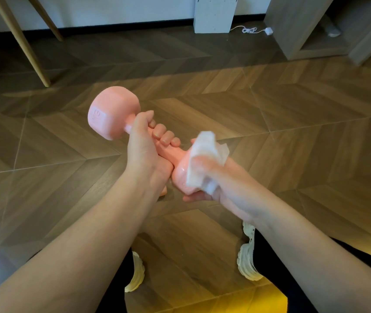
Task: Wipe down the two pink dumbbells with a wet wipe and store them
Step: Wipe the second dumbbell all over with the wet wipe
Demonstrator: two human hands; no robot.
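Dumbbell [114, 114] steadied in air, handle clamped by left hand [146, 145]; 4 o'clock head enclosed by right hand [220, 184], wet wipe [204, 159] pressed against it for scrubbing; 10 o'clock head exposed.

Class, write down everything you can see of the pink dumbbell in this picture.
The pink dumbbell looks smooth-coated: two blocky heads joined by a slim handle. It is held tilted above the wooden floor, far head raised. The left hand grips the handle; the right hand holds a white wet wipe against the near head, which glistens.
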